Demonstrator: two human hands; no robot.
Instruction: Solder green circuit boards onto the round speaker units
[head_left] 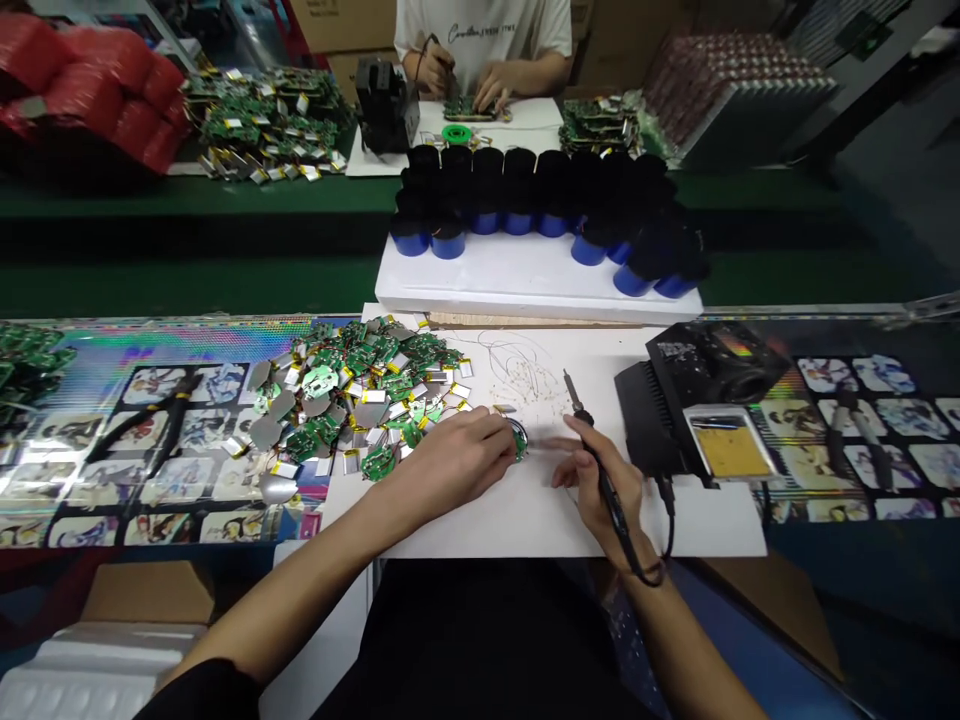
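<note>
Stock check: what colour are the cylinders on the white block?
The cylinders are black on top with blue bases, best seen in the head view.

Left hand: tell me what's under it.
The left hand is over the white board. A small round green circuit board shows at its fingertips, partly covered by them. Whatever lies directly beneath the palm is hidden.

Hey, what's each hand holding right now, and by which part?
The left hand holds a small round green circuit board by its edge; the right hand grips a black-handled soldering iron by its handle.
</note>
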